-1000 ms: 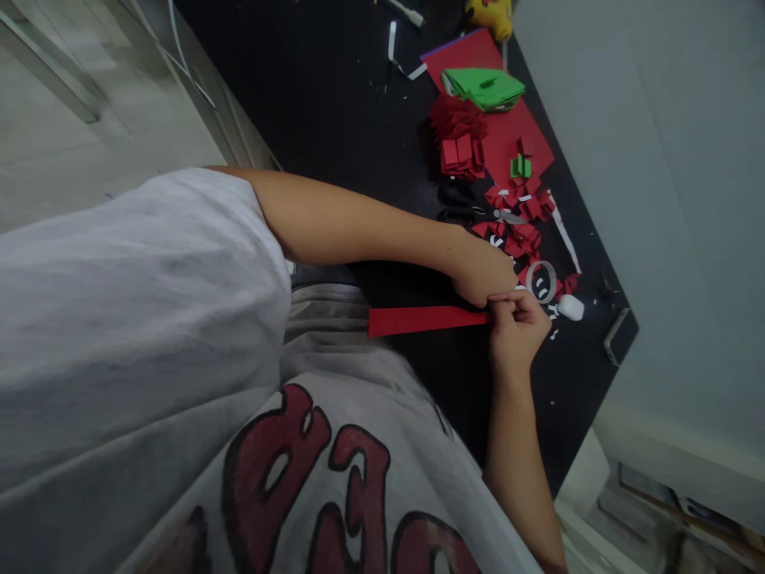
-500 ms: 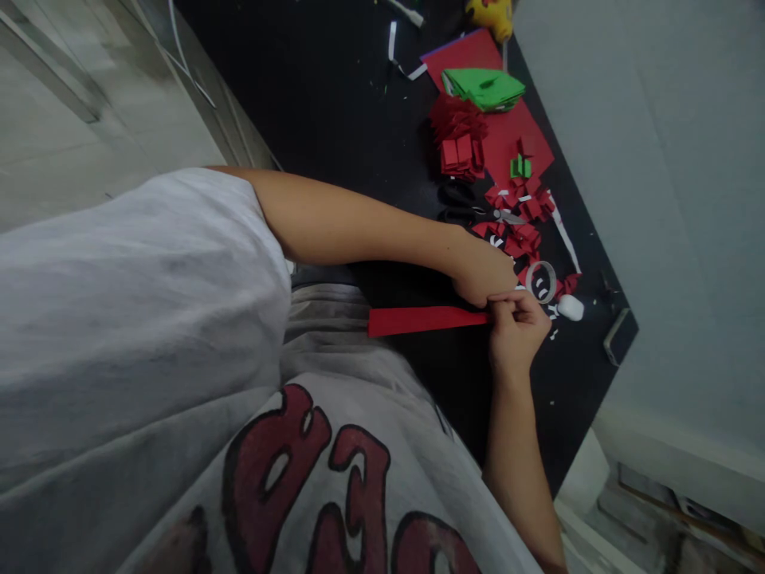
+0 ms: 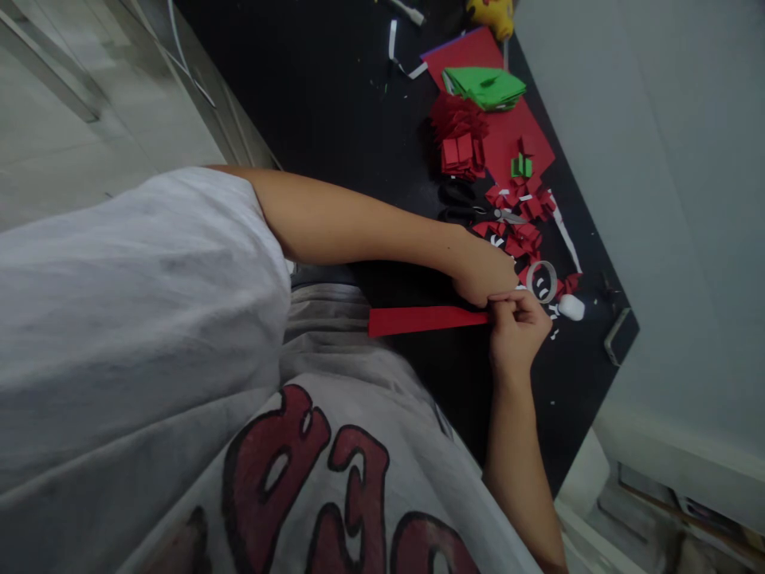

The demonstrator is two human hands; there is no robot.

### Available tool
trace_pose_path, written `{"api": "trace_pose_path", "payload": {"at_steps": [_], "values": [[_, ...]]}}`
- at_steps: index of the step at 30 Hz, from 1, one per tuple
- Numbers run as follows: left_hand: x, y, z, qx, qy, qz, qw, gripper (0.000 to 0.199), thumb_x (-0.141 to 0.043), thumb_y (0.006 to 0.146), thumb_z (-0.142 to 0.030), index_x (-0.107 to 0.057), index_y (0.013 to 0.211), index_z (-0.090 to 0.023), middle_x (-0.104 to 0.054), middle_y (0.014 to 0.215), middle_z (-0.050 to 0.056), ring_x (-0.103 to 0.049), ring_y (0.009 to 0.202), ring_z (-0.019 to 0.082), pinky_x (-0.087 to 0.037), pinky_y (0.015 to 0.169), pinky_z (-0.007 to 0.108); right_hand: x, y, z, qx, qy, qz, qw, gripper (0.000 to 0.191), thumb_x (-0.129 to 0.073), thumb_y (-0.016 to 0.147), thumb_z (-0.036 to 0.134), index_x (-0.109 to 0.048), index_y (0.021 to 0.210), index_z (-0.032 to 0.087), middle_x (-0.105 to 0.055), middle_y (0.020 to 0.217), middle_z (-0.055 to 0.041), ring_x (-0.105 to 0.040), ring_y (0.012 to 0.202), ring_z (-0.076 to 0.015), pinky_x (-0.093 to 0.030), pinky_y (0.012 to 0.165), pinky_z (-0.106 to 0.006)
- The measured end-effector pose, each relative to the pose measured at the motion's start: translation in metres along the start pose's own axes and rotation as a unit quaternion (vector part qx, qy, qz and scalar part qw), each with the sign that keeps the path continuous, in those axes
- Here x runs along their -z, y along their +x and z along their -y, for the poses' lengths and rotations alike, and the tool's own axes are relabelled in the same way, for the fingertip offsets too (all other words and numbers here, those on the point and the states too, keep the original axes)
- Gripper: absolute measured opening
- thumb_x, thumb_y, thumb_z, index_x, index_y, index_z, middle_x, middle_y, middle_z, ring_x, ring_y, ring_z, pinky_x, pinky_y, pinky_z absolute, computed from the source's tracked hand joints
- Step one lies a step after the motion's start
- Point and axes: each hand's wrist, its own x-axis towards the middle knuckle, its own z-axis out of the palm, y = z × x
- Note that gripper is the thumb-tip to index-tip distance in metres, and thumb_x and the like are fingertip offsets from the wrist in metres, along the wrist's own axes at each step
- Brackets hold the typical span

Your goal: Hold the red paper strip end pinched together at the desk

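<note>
Hardly anything is shifting since the earlier frame: both hands and the red strip (image 3: 427, 320) are keeping their places right of centre. The strip is stretching sideways across the middle of the frame, its left end showing over the grey trousers (image 3: 326, 327) and its right end disappearing at the hands. The right hand (image 3: 521, 327) is bending its fingers and pinching the strip at that end, its fingertips meeting the left hand (image 3: 487, 267) just above. The left hand is turning its back to the camera with its fingers curling underneath, so whether it is gripping the strip I cannot tell.

Right beside the hands, a clear ring (image 3: 555, 281) is resting near small red folded pieces (image 3: 524, 241) and white scraps, with a rounded white case (image 3: 571, 308) sitting to its right. Black-handled scissors (image 3: 481, 210) are lying above the left hand. Toward the upper right of the frame, a red paper stack (image 3: 460, 155) is standing beside a red sheet (image 3: 519, 143), and a green folded paper (image 3: 484, 89) is lying on that sheet. A phone (image 3: 621, 335) is lying at the far right of the black table (image 3: 335, 104).
</note>
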Motion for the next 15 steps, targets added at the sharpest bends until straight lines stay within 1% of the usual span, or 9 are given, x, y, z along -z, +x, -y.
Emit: {"api": "trace_pose_path", "payload": {"at_steps": [5,10,15], "values": [[0.0018,-0.0011,-0.0012,0.012,-0.030,-0.011,0.999,0.019,-0.069,0.083,-0.018,-0.082,0.097,-0.018,-0.077,0.096,0.015,-0.065,0.083,0.025,-0.044,0.091,0.042,0.0001,-0.0002,0.0006,-0.002,-0.006,-0.001,1.000,0.010,-0.067,0.074,0.030,-0.066,0.068,0.021,-0.036,0.052,0.0090,-0.030,0.051,-0.0094,-0.024,0.056,-0.027],[0.0033,-0.0018,-0.0020,0.006,-0.006,0.001,1.000,0.023,-0.066,0.087,-0.021,-0.082,0.103,-0.015,-0.077,0.101,0.017,-0.066,0.084,0.026,-0.046,0.089,0.042,0.0004,-0.0004,0.0014,-0.011,0.005,0.000,1.000,0.010,-0.068,0.073,0.030,-0.066,0.068,0.021,-0.037,0.052,0.0089,-0.030,0.051,-0.0091,-0.023,0.055,-0.026],[0.0009,-0.0002,-0.0010,0.004,0.000,-0.009,1.000,0.021,-0.067,0.087,-0.021,-0.082,0.101,-0.016,-0.077,0.097,0.014,-0.066,0.084,0.025,-0.047,0.088,0.041,0.0002,-0.0004,0.0016,-0.005,0.005,0.000,1.000,0.010,-0.068,0.073,0.030,-0.067,0.068,0.021,-0.036,0.052,0.0091,-0.030,0.051,-0.0091,-0.024,0.056,-0.026]]}}
